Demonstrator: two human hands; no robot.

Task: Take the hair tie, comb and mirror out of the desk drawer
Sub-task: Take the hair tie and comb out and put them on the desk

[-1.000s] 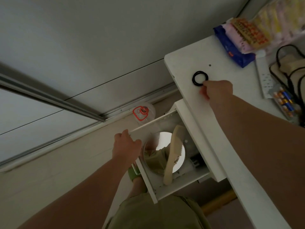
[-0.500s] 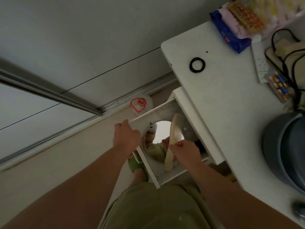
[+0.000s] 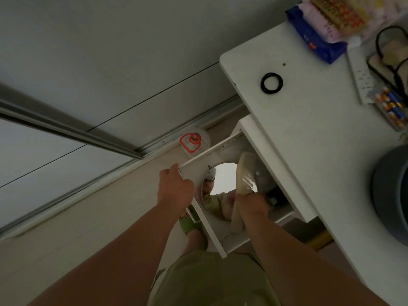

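The white desk drawer (image 3: 212, 230) stands pulled out under the white desk (image 3: 309, 133). My left hand (image 3: 176, 188) grips the drawer's front corner. Inside lies a round mirror (image 3: 223, 180) with a cream comb (image 3: 245, 173) across it. My right hand (image 3: 251, 206) is closed around the comb's handle, over the mirror's lower edge. The black hair tie (image 3: 271, 82) rests on the desk top, near its left corner.
Blue and pink packets (image 3: 318, 40) lie at the desk's far end, with a power strip (image 3: 362, 78), black cables and batteries (image 3: 390, 107) to the right. A dark grey round container (image 3: 390, 199) stands at the right edge. A clear jar with a red lid (image 3: 192, 142) sits on the floor.
My right hand left the hair tie on the desk, came down into the drawer and closed on the comb's handle. My left hand stayed on the drawer front.
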